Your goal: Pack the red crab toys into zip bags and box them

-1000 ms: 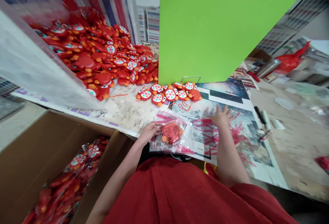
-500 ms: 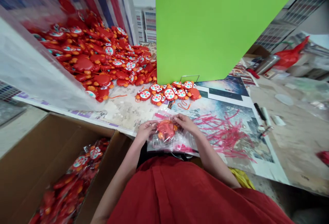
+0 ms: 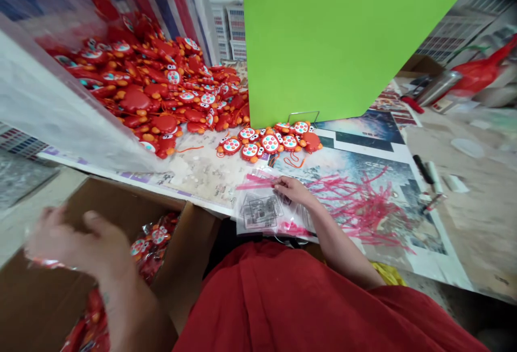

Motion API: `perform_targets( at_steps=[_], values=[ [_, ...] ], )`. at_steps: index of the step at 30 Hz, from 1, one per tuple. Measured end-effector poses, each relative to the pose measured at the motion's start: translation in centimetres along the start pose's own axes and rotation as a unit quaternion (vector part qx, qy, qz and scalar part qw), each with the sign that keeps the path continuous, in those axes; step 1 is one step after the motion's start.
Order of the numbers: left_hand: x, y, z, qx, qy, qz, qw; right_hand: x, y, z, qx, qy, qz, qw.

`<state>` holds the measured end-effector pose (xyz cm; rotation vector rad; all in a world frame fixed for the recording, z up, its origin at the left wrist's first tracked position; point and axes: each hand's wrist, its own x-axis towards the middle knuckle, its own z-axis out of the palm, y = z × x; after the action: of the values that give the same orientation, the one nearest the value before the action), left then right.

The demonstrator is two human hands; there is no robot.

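**Left hand (image 3: 76, 247) out over the carton (image 3: 189, 250), right hand (image 3: 293, 190) on the clear bag (image 3: 262, 209)**

Your hands have come apart. The left has moved off the worktop (image 3: 197, 180) and is blurred above the carton; a sliver of shiny red wrap (image 3: 42, 261) shows at its fingers, but the blur hides whether it grips. The bagged crab toy is no longer between your hands. Your right hand lies open on the clear bag, near a printed card (image 3: 262, 211). Bagged crab toys (image 3: 155, 236) fill the carton. Loose crab toys (image 3: 270, 143) line the foot of the green board (image 3: 323, 34), a heap of them (image 3: 141, 93) rises at upper left, and pink strings (image 3: 355, 206) sprawl to the right.
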<state>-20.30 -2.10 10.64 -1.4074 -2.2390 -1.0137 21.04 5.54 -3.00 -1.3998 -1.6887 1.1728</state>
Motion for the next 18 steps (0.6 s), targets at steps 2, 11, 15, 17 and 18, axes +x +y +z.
perform_targets(
  at_steps=[2, 11, 15, 17, 18],
  values=[
    [-1.7, 2.7, 2.5, -0.039, 0.016, 0.065, 0.997, 0.1, 0.0, 0.1, -0.013, 0.001, 0.010, 1.000],
    [-11.8, 14.7, 14.1, -0.082, -0.346, 0.296, 0.886, -0.6, -0.3, 0.8, -0.043, 0.027, -0.033, 0.998],
    [-12.9, 15.4, 15.7, -0.027, -0.336, 0.291, 0.895, 0.9, 0.5, -2.0, -0.101, 0.093, -0.043, 0.990],
    [-13.1, 15.3, 16.1, -0.022, -0.328, 0.290, 0.899, 2.5, 1.3, -4.2, -0.184, 0.190, -0.046, 0.963],
    [-13.1, 15.2, 16.2, -0.021, -0.326, 0.290, 0.900, 3.3, 1.8, -5.2, -0.231, 0.230, -0.046, 0.944]
  ],
)
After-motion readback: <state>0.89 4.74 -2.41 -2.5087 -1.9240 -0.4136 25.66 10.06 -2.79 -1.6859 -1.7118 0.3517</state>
